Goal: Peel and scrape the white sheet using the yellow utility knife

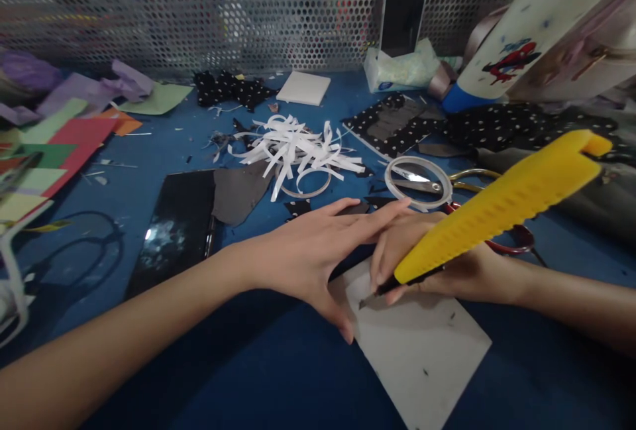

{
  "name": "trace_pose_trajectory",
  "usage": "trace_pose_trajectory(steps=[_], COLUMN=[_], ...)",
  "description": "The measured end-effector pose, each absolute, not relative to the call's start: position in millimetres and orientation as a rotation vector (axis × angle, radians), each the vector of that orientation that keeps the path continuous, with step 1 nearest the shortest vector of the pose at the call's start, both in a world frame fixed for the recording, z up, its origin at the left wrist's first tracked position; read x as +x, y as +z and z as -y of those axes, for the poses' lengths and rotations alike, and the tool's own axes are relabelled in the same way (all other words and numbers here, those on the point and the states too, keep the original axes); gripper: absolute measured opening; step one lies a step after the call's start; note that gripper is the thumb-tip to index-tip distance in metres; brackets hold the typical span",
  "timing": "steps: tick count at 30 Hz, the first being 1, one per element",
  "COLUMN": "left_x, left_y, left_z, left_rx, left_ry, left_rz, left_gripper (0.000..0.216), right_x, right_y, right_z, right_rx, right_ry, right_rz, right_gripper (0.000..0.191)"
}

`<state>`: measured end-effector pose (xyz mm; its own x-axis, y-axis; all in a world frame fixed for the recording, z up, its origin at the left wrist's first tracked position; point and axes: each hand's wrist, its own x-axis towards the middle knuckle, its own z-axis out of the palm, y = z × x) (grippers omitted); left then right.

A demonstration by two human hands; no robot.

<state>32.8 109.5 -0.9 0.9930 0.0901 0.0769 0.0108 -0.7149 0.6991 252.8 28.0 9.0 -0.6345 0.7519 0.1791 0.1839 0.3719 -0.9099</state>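
Observation:
My right hand (447, 264) grips a yellow utility knife (501, 208), its dark tip down on a grey sheet of card (422, 350) on the blue table. My left hand (318, 251) lies flat with fingers stretched out, pressing on the far edge of the card and reaching over my right hand's fingers. The thumb rests at the card's left corner.
A pile of white paper strips (295, 148) lies behind the hands. A roll of clear tape (419, 181) and scissors (497, 231) sit at the right, a black phone (176, 228) at the left, coloured paper (59, 145) far left, a white glue bottle (527, 32) and dotted fabric (497, 125) at the back right.

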Motion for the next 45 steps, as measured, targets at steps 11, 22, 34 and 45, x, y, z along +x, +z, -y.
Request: trace_pose_trajectory(steps=[11, 22, 34, 45], left_x=[33, 34, 36, 33], left_y=[-3, -2, -3, -3], left_z=[-109, -110, -110, -108], left_rx=[2.382, 2.388, 2.366, 2.346], left_ry=[0.147, 0.154, 0.200, 0.176], left_rz=[-0.075, -0.063, 0.023, -0.037], left_gripper=[0.142, 0.140, 0.124, 0.130], right_x=[253, 259, 251, 246], right_y=[16, 17, 13, 3], right_z=[-32, -22, -18, -13], right_rx=[-0.758, -0.863, -1.004, -0.937], right_ry=[1.292, 1.323, 1.115, 0.951], right_rz=[2.134, 2.003, 1.914, 1.946], right_gripper=[0.014, 0.025, 0.011, 0.015])
